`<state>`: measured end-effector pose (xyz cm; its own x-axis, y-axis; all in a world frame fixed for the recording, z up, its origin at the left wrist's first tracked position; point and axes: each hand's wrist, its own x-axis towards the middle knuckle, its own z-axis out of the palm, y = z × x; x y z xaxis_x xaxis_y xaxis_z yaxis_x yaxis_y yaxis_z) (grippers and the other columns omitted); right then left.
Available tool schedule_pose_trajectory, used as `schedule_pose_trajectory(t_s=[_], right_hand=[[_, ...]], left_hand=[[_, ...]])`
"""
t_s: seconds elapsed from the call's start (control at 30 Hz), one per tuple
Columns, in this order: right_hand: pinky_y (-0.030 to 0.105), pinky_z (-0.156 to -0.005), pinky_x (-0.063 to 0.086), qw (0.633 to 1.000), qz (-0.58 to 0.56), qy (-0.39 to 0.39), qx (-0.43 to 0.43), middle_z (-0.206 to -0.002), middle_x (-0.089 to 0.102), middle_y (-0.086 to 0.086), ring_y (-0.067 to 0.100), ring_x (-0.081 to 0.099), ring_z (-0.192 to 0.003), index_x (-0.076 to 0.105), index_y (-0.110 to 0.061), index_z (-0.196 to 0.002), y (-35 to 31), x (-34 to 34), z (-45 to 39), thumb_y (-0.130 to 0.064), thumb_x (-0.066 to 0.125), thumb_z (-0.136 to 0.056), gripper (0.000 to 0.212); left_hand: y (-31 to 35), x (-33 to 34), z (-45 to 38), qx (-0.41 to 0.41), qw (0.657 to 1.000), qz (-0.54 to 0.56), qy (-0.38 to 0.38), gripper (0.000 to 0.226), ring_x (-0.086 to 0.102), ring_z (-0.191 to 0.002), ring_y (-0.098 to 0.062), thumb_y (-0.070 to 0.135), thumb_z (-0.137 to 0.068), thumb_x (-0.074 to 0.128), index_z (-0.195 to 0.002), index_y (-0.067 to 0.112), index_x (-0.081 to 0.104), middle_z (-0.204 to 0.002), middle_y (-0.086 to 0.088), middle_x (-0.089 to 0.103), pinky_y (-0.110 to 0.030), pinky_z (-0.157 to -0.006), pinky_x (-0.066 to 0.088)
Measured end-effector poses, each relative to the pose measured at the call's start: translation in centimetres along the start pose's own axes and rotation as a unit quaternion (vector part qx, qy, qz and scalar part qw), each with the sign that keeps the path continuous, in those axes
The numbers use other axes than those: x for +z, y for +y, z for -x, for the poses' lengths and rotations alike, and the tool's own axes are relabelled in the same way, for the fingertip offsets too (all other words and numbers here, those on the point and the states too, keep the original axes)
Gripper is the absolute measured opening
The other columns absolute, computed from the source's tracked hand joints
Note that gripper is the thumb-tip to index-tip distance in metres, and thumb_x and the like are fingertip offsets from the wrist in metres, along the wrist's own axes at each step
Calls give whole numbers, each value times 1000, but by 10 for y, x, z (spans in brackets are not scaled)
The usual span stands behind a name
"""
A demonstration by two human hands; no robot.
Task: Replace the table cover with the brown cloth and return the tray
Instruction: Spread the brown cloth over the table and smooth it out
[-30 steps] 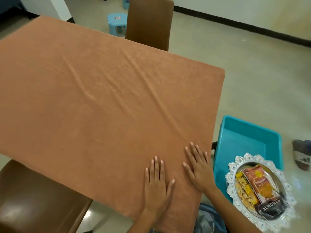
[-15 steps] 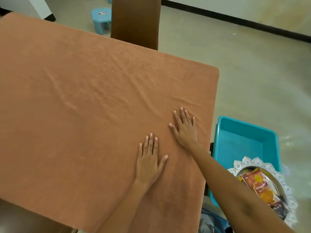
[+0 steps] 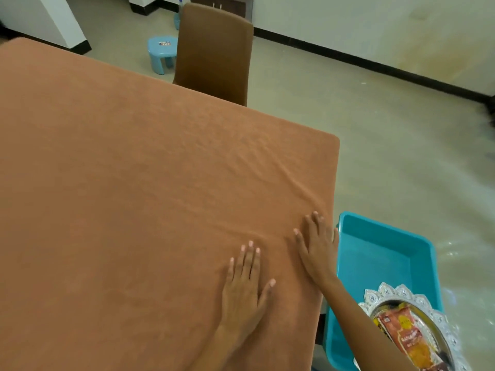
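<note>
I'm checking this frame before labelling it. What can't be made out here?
- Head view: the table under the brown cloth is fully covered.
- The silver tray is cut off by the bottom edge, and the right hand's forearm covers part of it.
- Snack packet print is too blurred to read.
- Blue stool sticker is too small.

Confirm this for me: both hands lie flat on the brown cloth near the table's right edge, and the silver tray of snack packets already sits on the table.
Not quite. In the head view the left hand and right hand do lie flat on the brown cloth near the right edge, but the silver tray of snack packets is off the table, over the teal tub beside it.
</note>
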<state>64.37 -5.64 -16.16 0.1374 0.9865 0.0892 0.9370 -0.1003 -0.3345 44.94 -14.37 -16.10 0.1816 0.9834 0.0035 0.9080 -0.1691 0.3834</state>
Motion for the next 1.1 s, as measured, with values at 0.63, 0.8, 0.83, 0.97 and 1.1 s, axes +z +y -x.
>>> schedule_pose_trajectory(t_s=[0.63,0.8,0.83,0.97,1.1], right_hand=[[47,-118,4,996,57,-67,-31,-159,7,-3,18,2,-146,12,-35,-150,-9,23,-96,-68,9,-88,70],[48,-116,0,993,67,-98,-17,-159,2,0,20,1,-146,7,-30,-150,-19,14,-92,-71,-2,-81,81],[47,-116,-1,992,64,-105,-15,-159,1,1,20,0,-146,6,-27,-151,-26,13,-81,-71,-3,-81,83],[47,-115,-2,990,53,-130,-31,-159,-2,2,19,-4,-146,5,-20,-151,-59,15,2,-69,-2,-83,84],[47,-115,-6,985,28,-171,-6,-157,-11,0,17,-13,-144,-6,-20,-147,-93,11,109,-67,-1,-85,78]], left_hand=[[7,8,-47,-52,998,-10,-24,75,17,-144,-26,61,-95,20,-149,9,22,-157,-13,17,-41,-112,15],[-6,-10,-42,-35,996,81,-4,63,7,-146,-13,53,-99,26,-150,18,21,-158,3,7,-29,-116,2],[-14,-15,-34,-33,996,87,1,61,7,-146,-13,51,-99,28,-150,18,24,-158,3,9,-29,-117,2],[-66,-31,22,-66,998,-11,14,60,13,-145,-19,49,-97,29,-146,14,34,-156,-4,22,-37,-116,9],[-111,-41,91,-124,989,-77,9,65,15,-144,-25,54,-96,20,-145,13,36,-155,-12,23,-37,-116,4]])
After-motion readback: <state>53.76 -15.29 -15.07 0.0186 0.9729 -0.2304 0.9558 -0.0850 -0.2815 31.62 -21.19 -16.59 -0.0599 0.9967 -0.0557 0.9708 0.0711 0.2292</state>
